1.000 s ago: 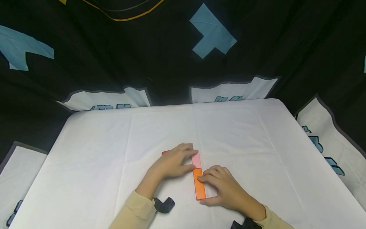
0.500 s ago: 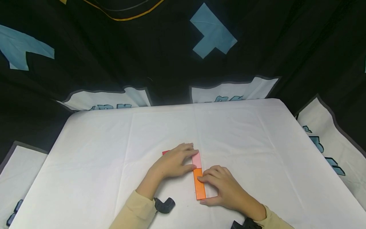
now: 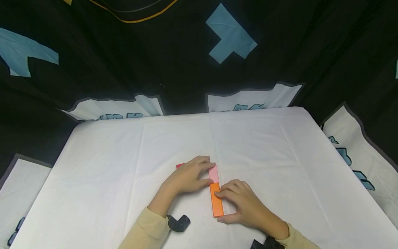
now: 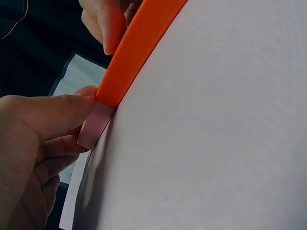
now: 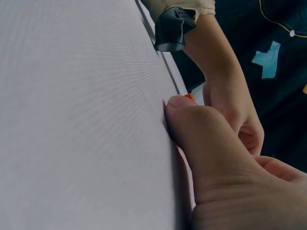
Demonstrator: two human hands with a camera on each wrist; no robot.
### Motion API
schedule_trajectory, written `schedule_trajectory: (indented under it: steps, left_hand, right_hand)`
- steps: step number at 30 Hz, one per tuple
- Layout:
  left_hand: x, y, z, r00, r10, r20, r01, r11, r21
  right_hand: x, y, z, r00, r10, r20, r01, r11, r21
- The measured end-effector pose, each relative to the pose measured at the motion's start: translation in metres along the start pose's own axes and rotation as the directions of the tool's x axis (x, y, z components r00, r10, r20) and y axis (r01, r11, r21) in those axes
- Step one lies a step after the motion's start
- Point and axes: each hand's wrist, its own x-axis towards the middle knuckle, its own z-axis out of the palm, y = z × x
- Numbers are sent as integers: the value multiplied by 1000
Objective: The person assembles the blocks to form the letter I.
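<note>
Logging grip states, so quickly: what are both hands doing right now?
Left hand: closed, pinching the pink block.
Right hand: closed, holding the orange block.

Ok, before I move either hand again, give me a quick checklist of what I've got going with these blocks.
1. Long orange rectangular block and short pink rectangular block meet end to end: ok, no gap shows.
2. The two run in one straight line: ok, as far as the head view shows.
3. Left hand steadying the pink block: ok, thumb and finger pinch it.
4. Right hand on the orange block: ok, thumb at its near end.
5. Join free of fingers: not ok, the left thumb lies at it.
6. Red piece aligned: cannot tell, your left hand hides most of it.
</note>
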Motion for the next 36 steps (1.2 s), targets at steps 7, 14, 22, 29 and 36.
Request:
schedule_trajectory:
  steps: [7,14,22,29,36]
  left_hand:
    - [0,0,-1,1000,7,-5,-7,1000,-20]
    - [2,-2,2,1000,2,-1,-2,1000,-15]
    - [2,0,0,1000,6,2,-6,1000,-19]
    - [1,-1,0,1000,-4,-1,4,1000,-24]
    - [0,-1,-1,1000,-25,6,25,999,-40]
  right_hand:
    - [1,0,0,1000,-12,-5,12,1000,-5]
    - [0,1,0,1000,-5,0,5,1000,-12]
    - [0,0,-1,1000,13,16,-13,1000,-8]
    - [0,0,-1,1000,4,5,-4,1000,-3]
    - [0,0,0,1000,-6,-2,6,1000,-2]
